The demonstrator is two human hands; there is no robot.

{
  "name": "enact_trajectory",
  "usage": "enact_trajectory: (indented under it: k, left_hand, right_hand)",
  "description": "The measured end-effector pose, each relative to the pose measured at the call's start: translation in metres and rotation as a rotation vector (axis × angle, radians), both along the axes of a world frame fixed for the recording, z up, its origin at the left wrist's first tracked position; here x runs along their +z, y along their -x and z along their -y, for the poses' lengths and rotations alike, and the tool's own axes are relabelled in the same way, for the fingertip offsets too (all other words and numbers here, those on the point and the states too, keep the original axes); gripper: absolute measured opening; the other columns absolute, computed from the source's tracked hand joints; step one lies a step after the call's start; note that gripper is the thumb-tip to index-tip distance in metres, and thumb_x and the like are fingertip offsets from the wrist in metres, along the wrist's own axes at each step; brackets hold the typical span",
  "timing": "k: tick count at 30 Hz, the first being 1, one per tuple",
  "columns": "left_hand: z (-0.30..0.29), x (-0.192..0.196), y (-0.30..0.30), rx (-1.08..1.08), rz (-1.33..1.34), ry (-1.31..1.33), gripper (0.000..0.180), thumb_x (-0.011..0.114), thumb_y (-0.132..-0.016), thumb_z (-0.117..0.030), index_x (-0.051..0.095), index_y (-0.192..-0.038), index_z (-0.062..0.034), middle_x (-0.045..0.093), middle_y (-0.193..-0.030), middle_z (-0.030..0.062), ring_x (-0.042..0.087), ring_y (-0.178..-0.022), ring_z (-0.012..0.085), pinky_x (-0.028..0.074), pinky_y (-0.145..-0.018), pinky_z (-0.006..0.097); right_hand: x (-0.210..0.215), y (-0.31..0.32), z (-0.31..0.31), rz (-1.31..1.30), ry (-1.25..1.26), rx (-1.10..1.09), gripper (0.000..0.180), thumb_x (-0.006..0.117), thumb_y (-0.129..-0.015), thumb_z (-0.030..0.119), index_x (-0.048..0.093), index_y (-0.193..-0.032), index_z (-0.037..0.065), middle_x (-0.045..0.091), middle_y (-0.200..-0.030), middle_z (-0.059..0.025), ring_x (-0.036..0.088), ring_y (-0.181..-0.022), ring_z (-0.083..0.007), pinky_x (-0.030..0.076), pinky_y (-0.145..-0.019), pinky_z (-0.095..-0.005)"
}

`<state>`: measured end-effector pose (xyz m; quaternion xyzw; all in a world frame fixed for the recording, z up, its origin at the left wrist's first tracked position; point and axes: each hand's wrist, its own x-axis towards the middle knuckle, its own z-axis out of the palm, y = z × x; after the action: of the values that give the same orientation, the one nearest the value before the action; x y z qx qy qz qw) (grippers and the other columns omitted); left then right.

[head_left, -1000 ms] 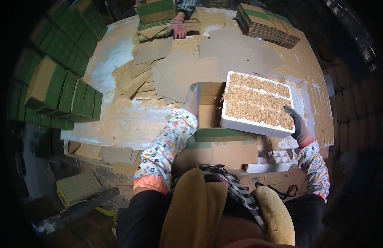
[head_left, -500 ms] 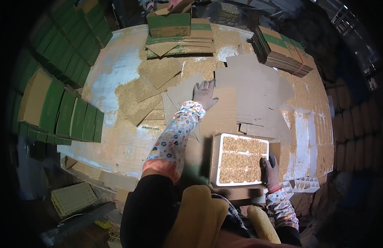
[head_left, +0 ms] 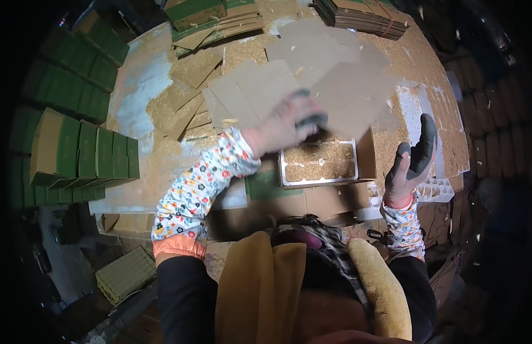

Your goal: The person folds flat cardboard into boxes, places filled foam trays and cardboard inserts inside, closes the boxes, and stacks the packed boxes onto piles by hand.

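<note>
In front of me stands an open cardboard carton (head_left: 367, 155), its side flap raised on the right. Inside it is a white compartmented tray (head_left: 281, 166) filled with light brown husks (head_left: 326, 153). My left hand (head_left: 294, 119), in a grey-and-dark glove, is over the far left edge of the tray. Motion smears its fingers, and whether it grips anything does not show. My right hand (head_left: 414, 160), gloved too, is raised to the right of the carton, fingers apart and nothing in it. Flat cardboard sheets (head_left: 357, 92) lie just beyond the carton.
Green cartons (head_left: 94, 152) are stacked along the left. At the far side lie folded cartons (head_left: 363, 17) and a green box (head_left: 197, 12) on more flat ones. White trays (head_left: 435, 190) sit at the right near edge. Husks cover much of the table (head_left: 137, 92).
My right hand has let go of the tray's carton and lifted away, opening. My left hand has come back from the sheets to above the carton. Loose bits now fly about.
</note>
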<state>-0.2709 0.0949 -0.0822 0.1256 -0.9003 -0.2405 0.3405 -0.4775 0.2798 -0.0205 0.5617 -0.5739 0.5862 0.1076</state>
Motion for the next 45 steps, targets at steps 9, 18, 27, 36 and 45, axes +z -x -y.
enact_trajectory:
  k: [9,18,27,36,45]
  left_hand:
    - [-0.091,-0.133,0.008,-0.197,0.172,-0.55,0.012,0.049,-0.091,-0.022,0.054,-0.082,-0.0136,0.054,-0.071,0.0051,0.053,-0.077,0.0193,0.034,-0.105,0.047]
    - [-0.073,-0.056,-0.001,0.161,1.051,0.576,0.011,0.05,-0.084,-0.013,0.059,-0.087,-0.012,0.057,-0.086,0.007,0.056,-0.099,0.0254,0.031,-0.108,0.051]
    - [-0.064,-0.062,0.019,-0.146,1.046,-0.379,0.042,0.05,-0.089,-0.032,0.055,-0.124,-0.0092,0.058,-0.12,0.0196,0.053,-0.117,0.0336,0.04,-0.101,0.041]
    - [-0.082,-0.166,-0.002,0.731,0.261,-0.793,0.057,0.075,-0.082,-0.025,0.049,-0.123,0.0053,0.062,-0.097,0.012,0.061,-0.095,0.0195,0.05,-0.079,0.029]
    - [-0.07,-0.164,-0.066,0.648,0.079,-1.247,0.068,0.064,-0.086,-0.05,0.057,-0.12,0.0083,0.067,-0.106,0.0158,0.064,-0.097,0.0237,0.047,-0.089,0.033]
  right_hand:
    - [-0.093,-0.027,0.002,-0.436,-1.444,0.294,0.06,0.057,-0.087,0.039,0.043,-0.136,0.008,0.043,-0.135,-0.0227,0.036,-0.13,-0.0414,0.017,-0.112,-0.0578]
    - [-0.088,-0.018,-0.004,-0.426,-1.385,0.422,0.062,0.047,-0.089,0.055,0.05,-0.13,0.009,0.048,-0.13,-0.021,0.041,-0.124,-0.0382,0.028,-0.103,-0.06]
    - [-0.156,0.044,0.035,-0.355,-0.839,1.01,0.046,0.049,-0.098,0.032,0.05,-0.131,0.0,0.061,-0.123,-0.0169,0.059,-0.108,-0.0241,0.045,-0.094,-0.0324]
    - [-0.196,0.142,0.033,0.643,-1.416,0.483,0.066,0.071,-0.082,0.039,0.05,-0.127,-0.006,0.065,-0.098,-0.0135,0.064,-0.087,-0.0246,0.051,-0.082,-0.0336]
    - [-0.236,0.057,0.021,0.953,-0.969,0.529,0.071,0.066,-0.087,0.023,0.029,-0.142,-0.002,0.054,-0.121,-0.017,0.057,-0.106,-0.0208,0.051,-0.087,-0.0348]
